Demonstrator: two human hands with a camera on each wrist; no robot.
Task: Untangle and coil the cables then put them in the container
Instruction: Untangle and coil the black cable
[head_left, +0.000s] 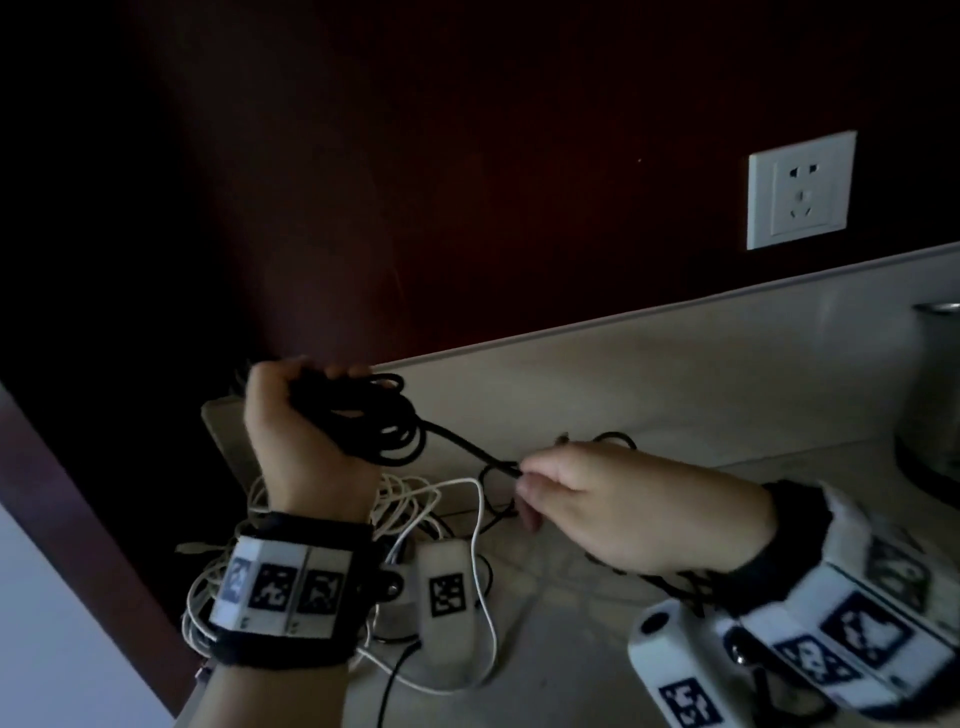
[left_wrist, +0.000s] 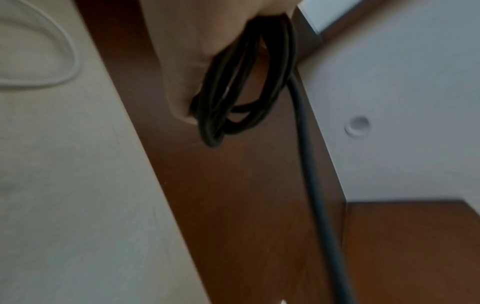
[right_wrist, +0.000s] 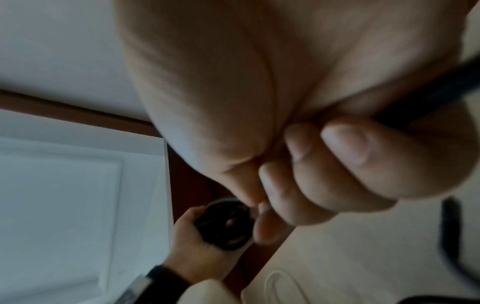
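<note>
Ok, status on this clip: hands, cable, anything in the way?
Left hand grips black coil. Right hand pinches its loose run, feeding. White cables tangled on counter beneath. Container not seen.

head: high, downward | wrists: close, upward | shared: black cable (head_left: 395, 415)

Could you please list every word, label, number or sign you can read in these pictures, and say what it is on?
No readable text in any view.
Wristbands: black-and-white square code patterns, no letters or numbers.
Wall socket: unmarked.
Both wrist views: blurred, nothing written.
</note>
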